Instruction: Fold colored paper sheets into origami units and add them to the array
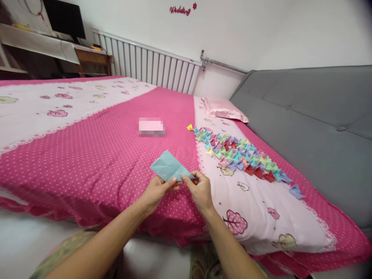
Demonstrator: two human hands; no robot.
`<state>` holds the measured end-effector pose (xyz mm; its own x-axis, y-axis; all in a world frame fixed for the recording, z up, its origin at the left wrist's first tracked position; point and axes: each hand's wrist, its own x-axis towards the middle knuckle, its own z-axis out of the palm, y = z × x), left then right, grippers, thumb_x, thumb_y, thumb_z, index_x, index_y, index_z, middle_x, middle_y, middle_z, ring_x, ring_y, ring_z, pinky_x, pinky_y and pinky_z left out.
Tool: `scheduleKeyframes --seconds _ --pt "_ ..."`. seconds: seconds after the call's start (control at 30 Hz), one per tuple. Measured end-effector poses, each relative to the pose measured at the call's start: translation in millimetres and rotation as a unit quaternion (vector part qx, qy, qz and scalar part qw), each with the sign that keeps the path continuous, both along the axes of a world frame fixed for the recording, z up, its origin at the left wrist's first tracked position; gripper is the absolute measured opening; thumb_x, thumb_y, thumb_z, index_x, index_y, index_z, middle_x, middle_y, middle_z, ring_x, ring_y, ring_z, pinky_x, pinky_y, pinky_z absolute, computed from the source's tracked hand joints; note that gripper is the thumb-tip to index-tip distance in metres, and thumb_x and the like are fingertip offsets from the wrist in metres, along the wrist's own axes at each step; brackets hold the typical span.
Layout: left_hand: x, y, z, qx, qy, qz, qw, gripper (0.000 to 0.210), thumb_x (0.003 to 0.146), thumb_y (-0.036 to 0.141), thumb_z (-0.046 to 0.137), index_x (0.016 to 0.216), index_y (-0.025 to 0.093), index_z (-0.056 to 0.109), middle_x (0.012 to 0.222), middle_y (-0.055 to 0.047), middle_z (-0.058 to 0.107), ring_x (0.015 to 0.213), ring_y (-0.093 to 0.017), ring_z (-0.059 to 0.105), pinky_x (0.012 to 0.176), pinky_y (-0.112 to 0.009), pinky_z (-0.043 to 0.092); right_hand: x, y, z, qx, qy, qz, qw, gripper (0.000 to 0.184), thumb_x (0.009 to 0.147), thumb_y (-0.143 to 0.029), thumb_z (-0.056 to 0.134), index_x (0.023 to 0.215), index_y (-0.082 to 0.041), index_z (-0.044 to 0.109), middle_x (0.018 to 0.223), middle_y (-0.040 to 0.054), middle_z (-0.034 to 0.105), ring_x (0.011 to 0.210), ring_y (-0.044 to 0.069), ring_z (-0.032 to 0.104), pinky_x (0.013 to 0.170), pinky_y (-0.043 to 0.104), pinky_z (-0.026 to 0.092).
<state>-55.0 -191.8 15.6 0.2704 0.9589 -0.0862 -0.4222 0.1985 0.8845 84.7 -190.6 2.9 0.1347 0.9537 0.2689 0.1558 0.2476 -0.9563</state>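
A light blue sheet of origami paper [170, 164] with crease lines is held up above the edge of the bed. My left hand [162, 188] pinches its lower edge, thumb on top and fingers underneath. At its lower right corner my right hand [200, 186] grips the paper between thumb and fingers, and the edge there looks folded over. Both thumbs lie close together on the near edge. To the right, several rows of small folded paper pieces [235, 155] in many colours rest on the bedspread.
The bed has a pink dotted bedspread [116, 147]. A blurred pale pink block [151, 126] lies beyond the paper. A pink pillow [225, 110] sits near the grey headboard [308, 104]. Behind are a white radiator [151, 62] and a desk with a monitor [65, 19].
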Motion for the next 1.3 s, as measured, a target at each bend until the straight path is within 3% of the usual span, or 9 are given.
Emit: scheduleKeyframes --seconds 0.17,0.27,0.5,0.77,0.97,1.3 --pt "-1 1 -1.6 0.011 0.009 -0.016 1.0 0.024 0.069 0.022 0.069 0.091 0.014 0.068 0.099 -0.012 0.069 0.087 -0.02 0.065 0.077 -0.027 0.051 0 4 -2.3 -0.007 0.076 -0.024 0.997 0.032 0.062 -0.031 0.073 0.079 -0.019 0.049 0.068 -0.0035 0.055 0.063 0.012 0.056 0.058 0.022 0.044" --pt "-3 1 -2.7 0.01 0.018 -0.017 1.0 0.026 0.069 0.023 0.069 0.094 0.014 0.068 0.098 -0.012 0.069 0.084 -0.019 0.066 0.076 -0.026 0.051 2 5 -1.7 -0.039 0.122 0.0 0.992 0.036 0.06 -0.029 0.075 0.084 -0.018 0.05 0.069 -0.0028 0.057 0.063 0.012 0.057 0.06 0.023 0.045" --pt "-6 2 -0.1 -0.024 0.078 -0.006 0.997 0.026 0.067 0.025 0.071 0.088 0.009 0.068 0.087 -0.014 0.071 0.073 -0.016 0.066 0.062 -0.02 0.049 3 3 4.2 -0.066 0.17 0.02 0.983 0.035 0.061 -0.028 0.074 0.088 -0.017 0.056 0.077 0.0002 0.061 0.065 0.012 0.058 0.064 0.024 0.046" --pt "-6 1 -3.3 -0.08 0.103 0.006 0.991 0.025 0.063 0.028 0.074 0.078 0.009 0.066 0.068 -0.008 0.07 0.057 -0.011 0.062 0.056 -0.02 0.046 0 3 2.5 -0.074 0.243 0.029 0.967 0.033 0.062 -0.025 0.074 0.089 -0.018 0.057 0.068 -0.0037 0.061 0.061 0.009 0.055 0.061 0.021 0.043" --pt "-7 4 -8.2 -0.06 0.079 0.015 0.995 0.026 0.06 0.03 0.075 0.075 0.01 0.067 0.067 -0.005 0.068 0.057 -0.01 0.059 0.055 -0.02 0.044 -9 1 -1.6 -0.091 0.238 0.063 0.965 0.026 0.059 -0.023 0.076 0.079 -0.015 0.061 0.073 0.0003 0.066 0.07 0.013 0.06 0.07 0.026 0.046" --pt "-6 5 -10.2 -0.046 0.087 0.003 0.995 0.025 0.062 0.031 0.074 0.076 0.01 0.068 0.069 -0.006 0.069 0.059 -0.011 0.06 0.057 -0.022 0.045 -11 0 -3.1 -0.099 0.244 0.053 0.963 0.017 0.062 -0.024 0.073 0.07 -0.015 0.062 0.061 -0.0025 0.063 0.057 0.011 0.056 0.059 0.023 0.043"
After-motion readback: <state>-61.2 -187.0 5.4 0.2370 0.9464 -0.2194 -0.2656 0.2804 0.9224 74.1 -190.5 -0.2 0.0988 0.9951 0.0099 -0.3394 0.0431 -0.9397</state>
